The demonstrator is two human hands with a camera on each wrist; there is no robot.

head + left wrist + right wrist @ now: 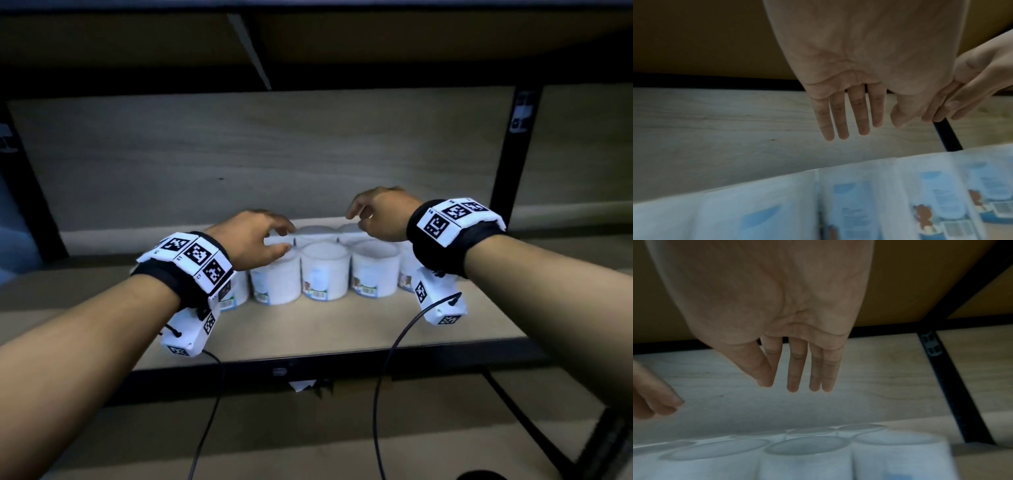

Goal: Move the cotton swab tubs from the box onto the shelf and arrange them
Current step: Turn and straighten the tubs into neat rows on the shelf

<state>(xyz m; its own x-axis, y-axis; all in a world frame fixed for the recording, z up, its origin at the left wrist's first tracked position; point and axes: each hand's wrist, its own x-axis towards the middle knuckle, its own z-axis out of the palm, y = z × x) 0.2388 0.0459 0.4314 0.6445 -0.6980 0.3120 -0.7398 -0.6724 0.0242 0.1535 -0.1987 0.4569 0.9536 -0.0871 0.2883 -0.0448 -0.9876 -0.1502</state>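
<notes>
Hovering above cotton swab tubs point(325, 270) clustered in two rows on the shelf point(308, 329), left hand point(251, 240) and right hand point(380, 212) hang relaxed, holding nothing. The tubs look light, rigid, smooth-sided; best grasped around the sides.

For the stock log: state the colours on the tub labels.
White tubs with blue labels and a brown bear; clearest in left wrist view.

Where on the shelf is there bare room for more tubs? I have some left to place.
Bare board lies left of the tubs, right of them toward the black post, and along the shelf front edge. The middle is crowded: tubs packed in two rows, both hands above them.
</notes>
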